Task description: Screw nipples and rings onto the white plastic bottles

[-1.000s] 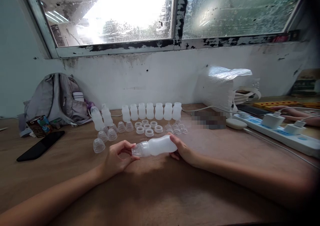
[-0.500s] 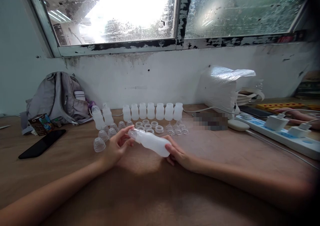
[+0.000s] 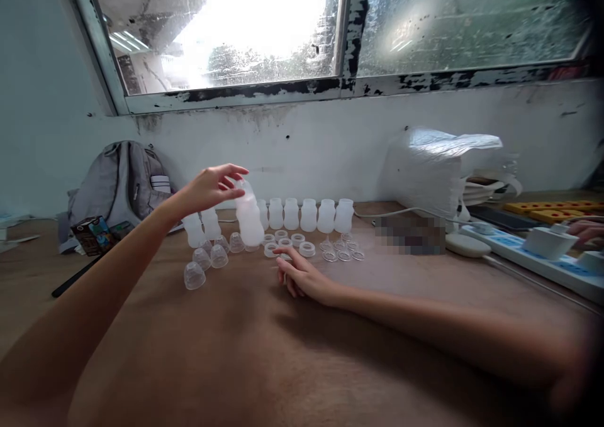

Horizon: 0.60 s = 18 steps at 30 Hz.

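Gripped at its clear cap by the fingertips of my left hand [image 3: 207,187], a frosted white baby bottle [image 3: 250,222] hangs slightly tilted above the table. My right hand [image 3: 304,277] is empty, its fingers loosely apart, close to a cluster of white screw rings [image 3: 306,249]. Right of the rings lie several clear bottle teats [image 3: 343,255]. Clear dome caps [image 3: 194,277] stand to the left, below the held bottle. Behind the rings is a row of uncapped bottles [image 3: 309,216]. Two more bottles [image 3: 193,231] are at the left, their tops hidden by my left hand and forearm.
A grey backpack [image 3: 111,182], a small box [image 3: 93,235] and a dark phone [image 3: 70,280] are at the left. On the right are a white bag [image 3: 429,182], a power strip [image 3: 509,251] with cables, and part of another person's hand [image 3: 587,231].
The bottle has gone from lying slanted between both hands to nearly upright, carried up and away by my left hand. My right hand has let go and moved slightly left.
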Motion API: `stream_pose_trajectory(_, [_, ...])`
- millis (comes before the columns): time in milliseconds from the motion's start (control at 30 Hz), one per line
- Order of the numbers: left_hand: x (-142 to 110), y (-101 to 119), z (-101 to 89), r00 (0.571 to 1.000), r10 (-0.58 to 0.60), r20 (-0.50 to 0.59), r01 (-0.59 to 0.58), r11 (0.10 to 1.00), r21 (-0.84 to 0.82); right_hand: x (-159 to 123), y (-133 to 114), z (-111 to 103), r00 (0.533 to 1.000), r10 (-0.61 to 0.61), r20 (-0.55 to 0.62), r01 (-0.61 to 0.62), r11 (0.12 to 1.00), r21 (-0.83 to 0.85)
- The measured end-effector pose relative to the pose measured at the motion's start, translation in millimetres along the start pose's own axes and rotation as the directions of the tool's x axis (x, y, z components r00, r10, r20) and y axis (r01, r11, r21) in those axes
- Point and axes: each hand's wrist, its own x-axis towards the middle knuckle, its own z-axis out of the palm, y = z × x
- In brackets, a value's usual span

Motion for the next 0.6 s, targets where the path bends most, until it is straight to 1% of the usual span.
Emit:
stream_pose_trajectory(67, [9.5,-11.2,-11.6,0.997,0.018,-0.077,-0.004,0.984,0.178,3.1,5.8,0.3,1.000,0.024,-0.019,-0.024,1.000,0.009])
stream_pose_trajectory(133, [17.7,-28.0,-17.7,0.995,-0.012,-0.098,0.039,0.959,0.281,2.9,8.9,0.1,0.999,0.032,-0.023,-0.032,0.999,0.018])
stream_pose_trajectory(200, [25.3,-48.0,-19.2,0.991,-0.097,-0.089,0.120,0.945,0.305,1.2,8.9,0.0,1.000,0.028,-0.013,-0.028,1.000,0.011])
stream_pose_trajectory(267, [32.0,-67.6,-17.1,0.976,-0.200,-0.083,0.216,0.928,0.302,-0.3,7.4,0.3,1.000,0.026,-0.007,-0.026,1.000,0.000])
stream_pose_trajectory(333, [37.3,-84.2,-11.8,0.959,-0.273,-0.077,0.284,0.912,0.297,-0.8,6.0,0.6,1.000,0.030,-0.008,-0.030,1.000,-0.004])
stream_pose_trajectory(400, [40.6,-97.4,-3.4,0.948,-0.311,-0.065,0.314,0.891,0.326,-0.6,5.5,0.9,0.999,0.032,-0.015,-0.032,0.999,-0.001])
stream_pose_trajectory(500, [41.1,-112.6,13.7,0.941,-0.336,-0.044,0.324,0.856,0.404,0.1,5.9,1.0,0.999,0.030,-0.017,-0.030,1.000,0.001])
stream_pose_trajectory(600, [36.7,-123.6,32.1,0.938,-0.346,-0.031,0.323,0.835,0.446,0.5,5.9,1.5,0.999,0.037,-0.018,-0.037,0.999,0.000])
